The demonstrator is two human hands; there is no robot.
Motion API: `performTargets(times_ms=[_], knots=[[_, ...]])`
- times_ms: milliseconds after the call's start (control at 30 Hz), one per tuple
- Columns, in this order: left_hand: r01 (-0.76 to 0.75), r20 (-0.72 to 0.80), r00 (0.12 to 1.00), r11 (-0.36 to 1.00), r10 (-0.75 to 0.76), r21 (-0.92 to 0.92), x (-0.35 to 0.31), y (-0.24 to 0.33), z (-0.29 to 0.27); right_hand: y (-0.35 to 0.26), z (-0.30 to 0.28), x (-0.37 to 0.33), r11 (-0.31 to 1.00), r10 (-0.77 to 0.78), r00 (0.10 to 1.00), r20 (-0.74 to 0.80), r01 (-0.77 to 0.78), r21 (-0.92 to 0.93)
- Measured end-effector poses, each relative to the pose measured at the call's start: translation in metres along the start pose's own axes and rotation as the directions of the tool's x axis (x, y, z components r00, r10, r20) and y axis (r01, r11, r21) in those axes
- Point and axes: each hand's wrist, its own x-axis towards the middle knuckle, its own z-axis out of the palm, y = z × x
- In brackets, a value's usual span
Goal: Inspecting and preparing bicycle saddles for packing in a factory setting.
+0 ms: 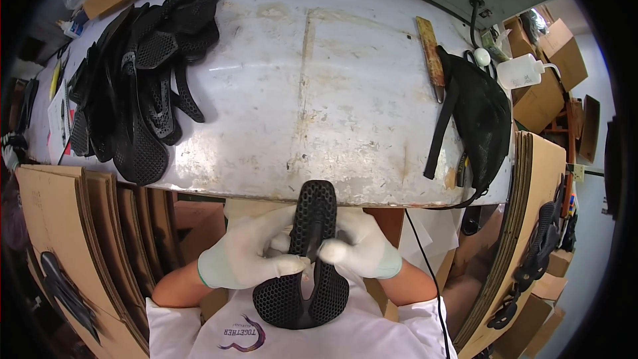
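Head view. A black honeycomb bicycle saddle (pixel 315 219) is held before the near edge of the desk (pixel 359 106), its narrow nose directed toward that edge and its broad rear toward the wearer's torso. Whether the desk is touched by the nose cannot be told. The saddle's left side is grasped by the gloved left hand (pixel 252 249) and its right side by the gloved right hand (pixel 365 246); each grip is closed on the saddle, with the thumb laid near the central slot and the other fingers partly hidden. The two-sided hold is presumably adopted so that the piece is steadied evenly and its slotted upper face is left exposed to sight.

At the left end of the desk, similar black saddle pieces (pixel 146 73) are heaped, probably to be within easy reach. At its right end, a black fabric bag (pixel 482 113) is laid beside a worn flat wooden tool (pixel 430 60), with a white squeeze bottle (pixel 522 72) beyond; the centre is thus seemingly spared from clutter. Below the desk's left part, cardboard sheets (pixel 53 226) are stood on edge, presumably to save space.
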Motion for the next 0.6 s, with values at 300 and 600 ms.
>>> performTargets(times_ms=[300,600], knots=[[-0.010,-0.077,0.997,0.996,0.017,0.088,-0.009,0.009,0.000,-0.004,0.006,-0.005,0.995,-0.020,0.990,0.141,0.034,-0.097],[-0.527,0.203,0.746,0.377,0.634,0.762,0.012,-0.045,-0.012,-0.026,-0.005,0.000,0.535,-0.725,0.689,0.001,0.563,-0.630]])
